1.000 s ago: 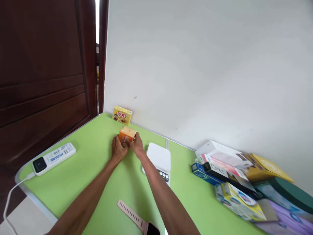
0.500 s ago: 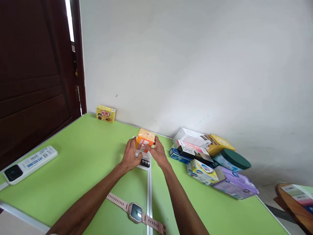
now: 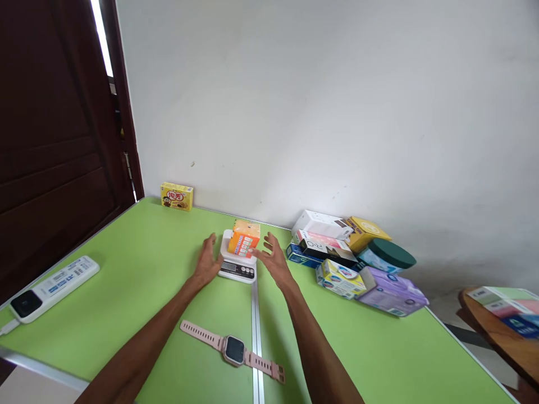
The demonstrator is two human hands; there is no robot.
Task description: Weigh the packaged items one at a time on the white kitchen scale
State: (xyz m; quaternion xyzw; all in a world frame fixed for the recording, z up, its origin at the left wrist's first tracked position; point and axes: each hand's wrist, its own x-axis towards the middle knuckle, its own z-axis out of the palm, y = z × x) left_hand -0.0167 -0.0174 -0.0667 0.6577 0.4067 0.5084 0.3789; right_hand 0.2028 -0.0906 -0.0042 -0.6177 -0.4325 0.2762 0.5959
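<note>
An orange packet (image 3: 244, 238) rests on the platform of a small white digital scale (image 3: 238, 271), whose dark display and round buttons face me. My left hand (image 3: 207, 261) is open beside the scale's left edge, fingers apart, holding nothing. On the other side, my right hand (image 3: 273, 259) is also open and empty, its thumb pointing toward the packet's lower right corner; whether the thumb touches it I cannot tell. Nearer to me, a pink-strapped smartwatch (image 3: 234, 350) lies flat on the green table (image 3: 168, 292).
A yellow snack box (image 3: 177, 197) stands at the back left. At left lies a white device with a dark screen (image 3: 54, 288). Several packages are grouped at right, among them a purple pack (image 3: 393, 292) and a green-lidded tub (image 3: 389, 255). A wooden stool (image 3: 501, 328) stands beyond the table's edge.
Both hands have let go of the orange packet and moved apart to either side. It now sits on the scale, whose display has come into view. The camera view has shifted slightly.
</note>
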